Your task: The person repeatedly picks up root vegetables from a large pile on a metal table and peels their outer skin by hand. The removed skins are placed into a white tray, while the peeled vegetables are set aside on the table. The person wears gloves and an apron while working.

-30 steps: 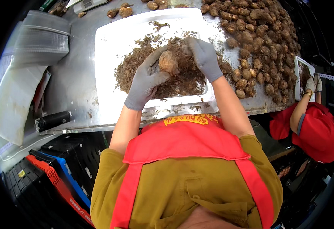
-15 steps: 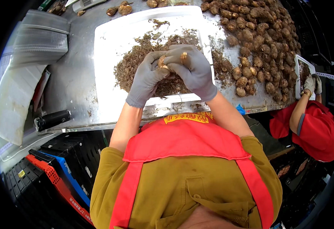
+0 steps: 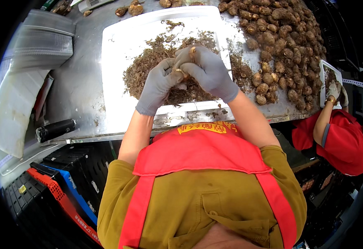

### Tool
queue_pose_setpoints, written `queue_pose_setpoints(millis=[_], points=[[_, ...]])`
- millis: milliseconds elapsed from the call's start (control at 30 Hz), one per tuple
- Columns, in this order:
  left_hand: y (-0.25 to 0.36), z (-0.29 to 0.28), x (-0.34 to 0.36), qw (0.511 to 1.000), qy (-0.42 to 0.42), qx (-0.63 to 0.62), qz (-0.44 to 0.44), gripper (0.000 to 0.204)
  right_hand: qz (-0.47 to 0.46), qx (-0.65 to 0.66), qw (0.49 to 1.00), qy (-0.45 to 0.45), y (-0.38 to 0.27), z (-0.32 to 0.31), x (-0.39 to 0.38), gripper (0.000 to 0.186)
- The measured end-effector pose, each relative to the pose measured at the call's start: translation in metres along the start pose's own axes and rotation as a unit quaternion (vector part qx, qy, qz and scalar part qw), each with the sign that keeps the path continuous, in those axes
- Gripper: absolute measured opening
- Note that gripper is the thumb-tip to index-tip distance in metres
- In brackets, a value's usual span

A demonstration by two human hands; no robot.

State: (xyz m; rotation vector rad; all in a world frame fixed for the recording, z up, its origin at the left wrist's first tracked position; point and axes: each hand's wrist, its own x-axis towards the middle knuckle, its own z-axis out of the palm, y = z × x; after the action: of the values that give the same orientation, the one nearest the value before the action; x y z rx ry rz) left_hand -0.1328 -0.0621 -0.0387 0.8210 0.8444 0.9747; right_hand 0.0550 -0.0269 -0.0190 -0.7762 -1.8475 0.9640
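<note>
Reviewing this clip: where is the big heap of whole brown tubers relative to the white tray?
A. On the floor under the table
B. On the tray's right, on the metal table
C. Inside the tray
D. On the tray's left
B: the tubers are heaped on the metal table right of the white tray, which holds only loose peelings.

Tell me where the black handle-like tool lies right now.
In the head view, the black tool lies at the left near edge of the metal table, left of the white tray, above the stacked crates.
</note>
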Motion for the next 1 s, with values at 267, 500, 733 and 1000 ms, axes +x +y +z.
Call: queue_pose_setpoints(millis=[267,500,733,1000], points=[[-0.005,0.003,0.000,0.993,0.018,-0.112,0.007,0.049,0.074,-0.068,0.992,0.080,0.007,0.002,0.005,0.020],[-0.003,0.013,0.003,0.993,0.026,-0.114,0.025,0.059,0.009,-0.124,0.989,0.078,0.007,0.009,0.006,0.019],[0.002,0.013,0.000,0.998,0.021,-0.033,0.048,0.062,0.110,-0.169,0.978,0.060,0.036,-0.004,-0.001,0.034],[0.001,0.007,0.003,0.992,0.009,-0.117,0.049,0.068,0.136,-0.052,0.989,-0.010,0.032,-0.006,-0.017,0.046]])
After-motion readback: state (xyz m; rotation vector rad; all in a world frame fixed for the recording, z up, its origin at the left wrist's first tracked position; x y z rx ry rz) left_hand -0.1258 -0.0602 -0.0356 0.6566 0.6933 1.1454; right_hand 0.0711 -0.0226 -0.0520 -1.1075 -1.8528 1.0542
